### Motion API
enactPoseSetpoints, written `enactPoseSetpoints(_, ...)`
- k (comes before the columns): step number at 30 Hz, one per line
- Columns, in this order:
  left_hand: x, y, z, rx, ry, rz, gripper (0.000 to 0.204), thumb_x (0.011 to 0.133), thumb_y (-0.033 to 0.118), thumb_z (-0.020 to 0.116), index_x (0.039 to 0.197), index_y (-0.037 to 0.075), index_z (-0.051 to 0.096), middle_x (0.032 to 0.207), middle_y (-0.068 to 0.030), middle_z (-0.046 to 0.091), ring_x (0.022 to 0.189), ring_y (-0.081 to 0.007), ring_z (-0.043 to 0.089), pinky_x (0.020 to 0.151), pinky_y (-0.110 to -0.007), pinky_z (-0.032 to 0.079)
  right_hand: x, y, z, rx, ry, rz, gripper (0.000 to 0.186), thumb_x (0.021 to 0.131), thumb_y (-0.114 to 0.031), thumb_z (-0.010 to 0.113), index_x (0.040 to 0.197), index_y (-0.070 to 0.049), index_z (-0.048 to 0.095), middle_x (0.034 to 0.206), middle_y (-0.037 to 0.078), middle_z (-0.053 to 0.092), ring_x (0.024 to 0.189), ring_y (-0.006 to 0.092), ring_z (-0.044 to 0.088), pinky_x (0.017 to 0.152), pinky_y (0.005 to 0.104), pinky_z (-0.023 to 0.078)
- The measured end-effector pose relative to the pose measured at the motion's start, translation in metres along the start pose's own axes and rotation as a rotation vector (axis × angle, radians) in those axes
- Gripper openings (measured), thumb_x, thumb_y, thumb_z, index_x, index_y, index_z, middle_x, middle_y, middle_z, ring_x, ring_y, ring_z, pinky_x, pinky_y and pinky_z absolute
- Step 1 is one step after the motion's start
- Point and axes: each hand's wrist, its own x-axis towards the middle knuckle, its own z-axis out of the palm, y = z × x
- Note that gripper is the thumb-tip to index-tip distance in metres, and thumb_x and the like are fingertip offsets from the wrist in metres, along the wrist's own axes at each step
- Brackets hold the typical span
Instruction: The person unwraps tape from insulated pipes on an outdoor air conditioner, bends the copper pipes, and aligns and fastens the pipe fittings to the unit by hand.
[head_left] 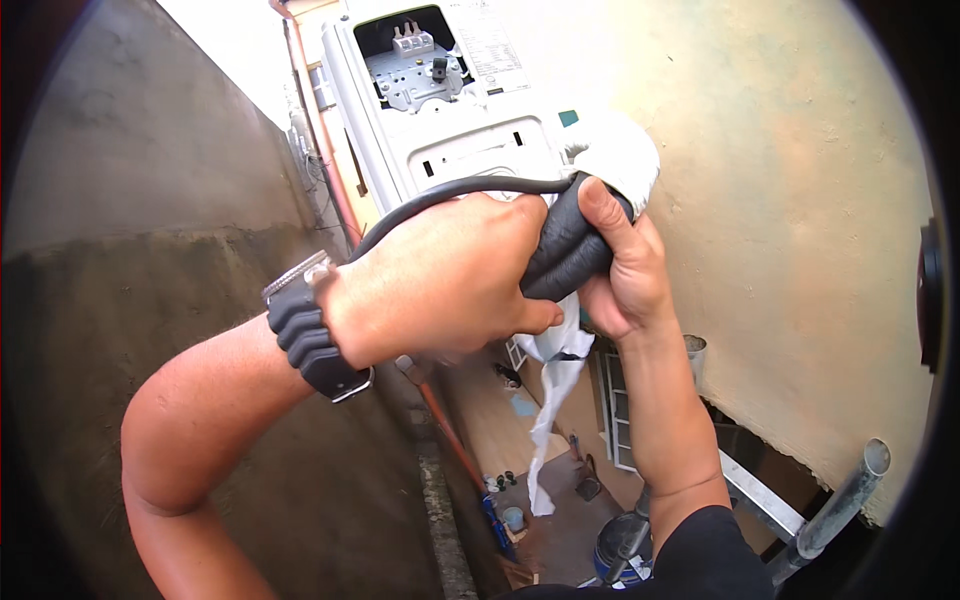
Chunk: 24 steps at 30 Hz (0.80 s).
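Note:
A bundle of black foam-insulated pipes point(570, 240) is gripped from both sides. My left hand point(440, 270) wraps round its lower left part, fingers mostly hidden behind it. On the other side my right hand point(632, 265) holds the bundle, thumb lying along the foam near its upper end. White wrapping tape point(618, 160) covers the bundle just above, and a loose white strip point(548, 430) dangles below my hands. A black cable point(450, 188) curves over my left hand to the bundle. Just beyond is a white air-conditioner outdoor unit point(390, 150) with its terminal block point(412, 40) exposed.
A beige wall point(780, 200) rises on the right, a grey wall point(150, 150) on the left. Far below, a floor point(555, 535) holds a dark blue drum point(615, 550) and tools. A metal pipe point(850, 490) and a ladder-like metal rail point(760, 490) stand at lower right.

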Motion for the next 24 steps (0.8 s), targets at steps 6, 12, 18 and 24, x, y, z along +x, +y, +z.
enactPoseSetpoints(6, -0.003, 0.014, -0.023, -0.239, -0.106, -0.204, 0.046, 0.095, 0.033, 0.073, 0.114, -0.007, 0.062, 0.091, -0.0200, 0.068, 0.086, -0.0306, 0.067, 0.078, -0.041, 0.053, 0.015, 0.006, -0.004, -0.002, -0.047, -0.106, 0.040, 0.097, -0.017, 0.075, 0.130, 0.000, 0.059, 0.115, 0.009, 0.068, 0.103, 0.0186, 0.068, 0.093, 0.0365, 0.058)
enactPoseSetpoints(12, 0.003, 0.015, 0.005, 0.193, 0.173, -0.049, 0.057, 0.088, 0.042, 0.080, 0.100, -0.007, 0.054, 0.087, -0.0279, 0.068, 0.085, -0.0452, 0.068, 0.077, -0.048, 0.054, 0.028, 0.004, -0.008, -0.041, -0.081, -0.180, 0.034, 0.099, -0.013, 0.072, 0.127, 0.002, 0.061, 0.116, 0.009, 0.069, 0.103, 0.0177, 0.068, 0.092, 0.0344, 0.057)
enactPoseSetpoints(18, 0.001, -0.008, 0.011, 0.081, 0.188, -0.140, 0.061, 0.083, 0.040, 0.086, 0.107, -0.008, 0.055, 0.079, -0.0216, 0.069, 0.070, -0.0305, 0.071, 0.064, -0.041, 0.056, 0.038, 0.013, -0.010, -0.049, -0.182, -0.161, 0.042, 0.097, -0.016, 0.076, 0.132, 0.001, 0.058, 0.118, 0.008, 0.067, 0.107, 0.0164, 0.065, 0.096, 0.0331, 0.054)
enactPoseSetpoints(24, 0.002, -0.001, 0.018, 0.124, 0.292, -0.067, 0.066, 0.080, 0.038, 0.088, 0.116, -0.009, 0.059, 0.084, -0.0209, 0.070, 0.075, -0.0315, 0.072, 0.070, -0.041, 0.056, 0.065, -0.014, -0.048, 0.351, -0.077, -0.008, 0.044, 0.101, -0.025, 0.071, 0.131, 0.005, 0.057, 0.118, 0.010, 0.068, 0.111, 0.0228, 0.066, 0.105, 0.0407, 0.051)
